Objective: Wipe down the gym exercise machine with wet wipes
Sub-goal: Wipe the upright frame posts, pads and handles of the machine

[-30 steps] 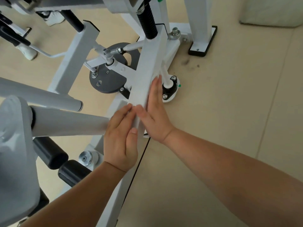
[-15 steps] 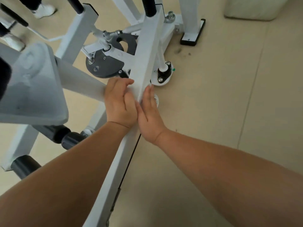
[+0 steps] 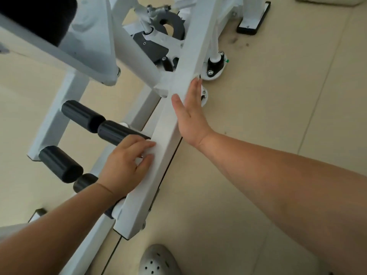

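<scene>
In the head view I see the exercise machine filling the left and far part of the scene, with its sloping white beam running from far to near down the middle, above the tan floor. The left hand sits on the near stretch of that beam, fingers curled round a white wet wipe pressed to the beam's left face, just right of the black foam rollers. The right hand lies flat and holds nothing, its straight fingers laid along the beam's right face farther up, and a grey clog shows at the near edge.
</scene>
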`<state>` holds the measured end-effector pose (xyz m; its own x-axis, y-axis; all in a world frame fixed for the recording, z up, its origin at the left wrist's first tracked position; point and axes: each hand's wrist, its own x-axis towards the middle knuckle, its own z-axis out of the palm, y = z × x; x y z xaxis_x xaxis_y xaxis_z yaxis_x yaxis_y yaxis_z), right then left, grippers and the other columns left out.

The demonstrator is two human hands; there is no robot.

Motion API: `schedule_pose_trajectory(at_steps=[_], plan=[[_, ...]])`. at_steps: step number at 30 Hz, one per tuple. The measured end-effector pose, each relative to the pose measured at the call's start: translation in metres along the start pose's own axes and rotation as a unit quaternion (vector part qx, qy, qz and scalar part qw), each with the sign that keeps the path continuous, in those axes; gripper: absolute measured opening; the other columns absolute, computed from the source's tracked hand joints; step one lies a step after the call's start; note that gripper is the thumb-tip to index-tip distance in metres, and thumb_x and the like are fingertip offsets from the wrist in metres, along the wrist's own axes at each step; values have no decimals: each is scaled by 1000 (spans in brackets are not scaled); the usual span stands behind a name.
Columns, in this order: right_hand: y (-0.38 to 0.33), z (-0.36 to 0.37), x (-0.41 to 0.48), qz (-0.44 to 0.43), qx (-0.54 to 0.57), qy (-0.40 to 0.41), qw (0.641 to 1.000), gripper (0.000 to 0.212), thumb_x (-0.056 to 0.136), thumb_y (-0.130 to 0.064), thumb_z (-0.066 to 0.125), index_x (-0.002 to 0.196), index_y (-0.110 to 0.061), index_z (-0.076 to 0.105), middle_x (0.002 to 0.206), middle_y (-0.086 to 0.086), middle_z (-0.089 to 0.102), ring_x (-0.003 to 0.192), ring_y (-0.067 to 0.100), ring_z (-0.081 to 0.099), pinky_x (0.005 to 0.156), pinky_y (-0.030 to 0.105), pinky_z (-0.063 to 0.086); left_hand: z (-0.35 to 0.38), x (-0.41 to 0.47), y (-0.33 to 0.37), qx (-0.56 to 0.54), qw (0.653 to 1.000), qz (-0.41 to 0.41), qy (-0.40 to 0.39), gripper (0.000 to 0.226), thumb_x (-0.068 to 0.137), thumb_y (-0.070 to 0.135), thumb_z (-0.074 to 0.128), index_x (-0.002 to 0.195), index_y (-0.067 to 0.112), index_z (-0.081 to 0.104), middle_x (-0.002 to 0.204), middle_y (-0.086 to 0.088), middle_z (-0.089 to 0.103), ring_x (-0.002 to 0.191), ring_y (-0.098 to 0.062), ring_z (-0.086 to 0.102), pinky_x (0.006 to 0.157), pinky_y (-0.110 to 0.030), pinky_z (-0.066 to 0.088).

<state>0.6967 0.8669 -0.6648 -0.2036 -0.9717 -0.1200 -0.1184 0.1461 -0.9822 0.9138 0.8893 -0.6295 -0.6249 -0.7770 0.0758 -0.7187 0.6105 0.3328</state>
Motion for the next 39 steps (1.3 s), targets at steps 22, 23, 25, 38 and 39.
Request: schedule_pose_trajectory(at_steps=[22, 23, 25, 38, 39], plan=[[18, 84, -130, 101, 47, -108, 988, 131, 89, -56, 71, 150, -25, -41, 160, -12, -43, 142, -9, -20, 110, 5, 2, -14, -28, -22, 12, 997, -21, -71, 34, 92, 45, 50, 106, 18, 66, 88, 9, 55, 68, -14, 53, 66, -34, 50], [21, 89, -142, 92, 36, -127, 987, 133, 88, -57, 72, 148, -27, -43, 157, -14, -45, 146, -5, -21, 119, 14, 6, -14, -30, -24, 6, 996, -30, -86, 36, 92, 48, 48, 103, 19, 66, 85, 9, 56, 69, -15, 54, 68, -36, 50], [28, 96, -160, 60, 5, -153, 986, 128, 90, -63, 65, 143, -29, -46, 151, -19, -49, 151, 4, -27, 129, 32, 5, -14, -35, -27, -2, 992, -41, -116, 35, 94, 48, 46, 96, 19, 66, 82, 5, 58, 71, -17, 54, 71, -40, 51], [100, 84, -173, -310, -363, -149, 866, 101, 98, -60, 49, 159, 1, -5, 165, 25, -11, 156, 40, -14, 128, 52, -2, -13, -57, -35, -69, 968, -166, -177, 22, 99, 41, 58, 96, 21, 69, 87, 10, 63, 84, -6, 58, 75, -23, 44], [106, 80, -167, -346, -384, -148, 843, 104, 97, -59, 52, 160, -1, -7, 164, 26, -6, 156, 42, -7, 128, 51, -3, -12, -58, -35, -68, 968, -168, -176, 23, 99, 41, 58, 96, 22, 69, 86, 10, 63, 83, -6, 58, 75, -24, 44]])
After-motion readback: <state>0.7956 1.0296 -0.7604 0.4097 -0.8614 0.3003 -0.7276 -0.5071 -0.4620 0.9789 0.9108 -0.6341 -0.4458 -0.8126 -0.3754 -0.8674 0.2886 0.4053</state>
